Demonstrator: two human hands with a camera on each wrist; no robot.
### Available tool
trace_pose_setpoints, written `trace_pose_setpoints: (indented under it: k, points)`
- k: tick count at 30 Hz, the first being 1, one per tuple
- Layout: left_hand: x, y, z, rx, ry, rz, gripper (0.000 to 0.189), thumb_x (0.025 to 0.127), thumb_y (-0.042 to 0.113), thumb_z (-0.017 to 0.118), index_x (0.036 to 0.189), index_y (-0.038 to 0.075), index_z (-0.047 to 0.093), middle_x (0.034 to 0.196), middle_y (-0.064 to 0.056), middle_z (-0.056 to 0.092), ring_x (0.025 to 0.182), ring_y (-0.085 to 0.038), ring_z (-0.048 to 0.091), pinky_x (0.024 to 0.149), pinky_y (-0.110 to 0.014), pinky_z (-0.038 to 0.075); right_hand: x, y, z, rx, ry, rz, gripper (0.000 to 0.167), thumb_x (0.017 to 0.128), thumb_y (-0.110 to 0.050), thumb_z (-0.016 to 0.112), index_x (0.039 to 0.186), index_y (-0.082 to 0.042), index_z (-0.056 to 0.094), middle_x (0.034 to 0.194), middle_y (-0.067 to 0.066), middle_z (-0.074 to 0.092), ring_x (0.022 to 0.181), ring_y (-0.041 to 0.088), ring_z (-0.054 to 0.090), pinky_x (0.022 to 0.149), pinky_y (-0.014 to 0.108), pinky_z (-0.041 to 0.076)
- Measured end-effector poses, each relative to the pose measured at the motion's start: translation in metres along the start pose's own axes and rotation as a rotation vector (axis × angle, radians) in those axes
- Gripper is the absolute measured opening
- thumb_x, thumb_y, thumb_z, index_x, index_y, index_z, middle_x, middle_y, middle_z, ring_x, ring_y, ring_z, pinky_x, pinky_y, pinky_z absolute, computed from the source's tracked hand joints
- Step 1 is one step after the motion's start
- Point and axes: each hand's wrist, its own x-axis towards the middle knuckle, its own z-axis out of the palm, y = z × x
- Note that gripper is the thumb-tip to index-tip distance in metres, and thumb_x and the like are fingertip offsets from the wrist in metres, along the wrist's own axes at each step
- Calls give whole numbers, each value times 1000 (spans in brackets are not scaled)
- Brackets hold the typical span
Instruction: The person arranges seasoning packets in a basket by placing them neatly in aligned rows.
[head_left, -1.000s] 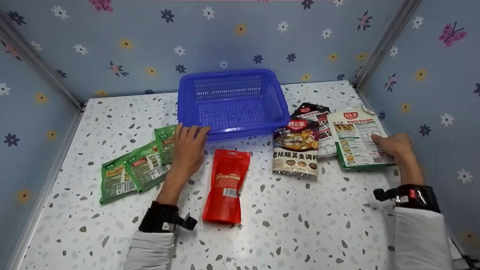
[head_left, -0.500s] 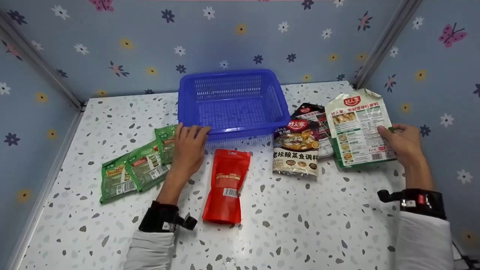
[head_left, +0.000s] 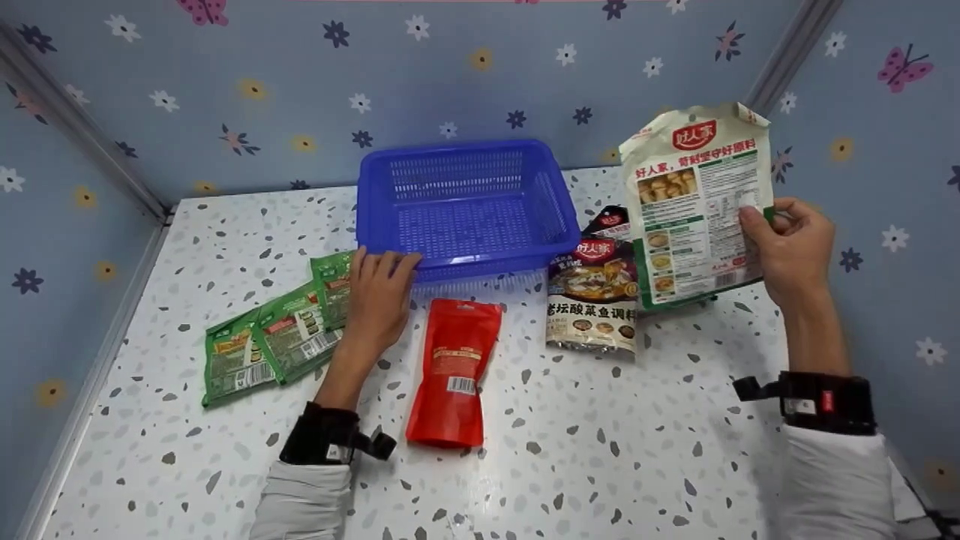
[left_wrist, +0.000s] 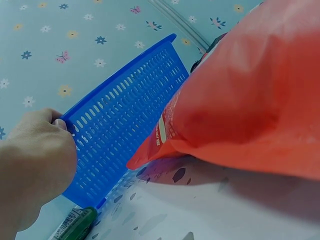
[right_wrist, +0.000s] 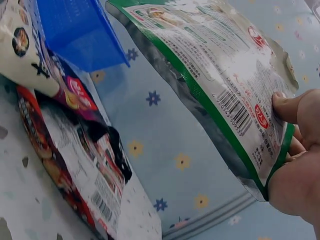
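My right hand (head_left: 799,251) pinches a white and green seasoning packet (head_left: 694,214) by its right side, thumb on the printed face. The packet is upright in the air; the right wrist view shows it (right_wrist: 215,85) away from the table. My left hand (head_left: 379,296) holds the near left corner of a blue plastic basket (head_left: 491,259), fingers curled over the rim. Beside the basket lies a black and cream pickled-fish seasoning packet (head_left: 592,300), partly over a black and white packet (head_left: 609,219), which the held packet mostly hides in the head view.
A red pouch (head_left: 454,375) lies in front of the basket, between the arms. Several green packets (head_left: 300,334) overlap at the left, partly behind my left arm. Flowered walls (head_left: 465,75) enclose the speckled white table (head_left: 585,457) at the back and sides.
My right hand has lifted the white and green packet off the table, tilting it upright and moving it up and slightly left. My left hand stays on the basket corner.
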Motion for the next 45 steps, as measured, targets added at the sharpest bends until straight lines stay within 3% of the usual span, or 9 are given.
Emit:
trace_pose_setpoints:
  k: [8, 15, 25, 35, 45]
  points:
    - [2, 1, 1, -18, -20, -13, 32, 119, 19, 54, 144, 11, 72, 126, -19, 74, 119, -44, 63, 136, -69, 30, -16, -8, 71, -64, 9, -177, 11, 102, -11, 84, 100, -9, 73, 78, 1, 77, 63, 8, 68, 58, 19, 55]
    - [4, 1, 1, -16, -28, -9, 32, 119, 18, 54, 145, 10, 71, 127, -20, 74, 119, -45, 64, 137, -69, 30, -29, -10, 125, -34, -33, -281, 8, 104, -11, 81, 102, -16, 75, 92, -2, 87, 78, 11, 83, 68, 24, 67]
    - [2, 2, 0, -25, -27, -12, 31, 118, 18, 56, 145, 11, 71, 127, -19, 75, 117, -44, 64, 136, -69, 30, -46, -17, 189, 83, -102, -362, 7, 103, -6, 80, 101, -6, 73, 88, 1, 86, 71, 17, 81, 63, 29, 66]
    - [1, 2, -2, -2, -64, -29, 32, 119, 18, 54, 148, 14, 69, 132, -18, 74, 124, -42, 64, 138, -68, 29, -64, -19, 228, 154, -133, -381, 8, 101, -4, 80, 101, -5, 71, 85, -1, 85, 69, 15, 79, 59, 28, 63]
    - [1, 0, -7, -24, -98, -50, 36, 120, 21, 53, 153, 15, 67, 139, -17, 74, 133, -42, 63, 141, -67, 25, -72, -15, 240, 123, -144, -413, 9, 101, -3, 80, 104, 0, 72, 90, 2, 86, 72, 15, 80, 63, 28, 64]
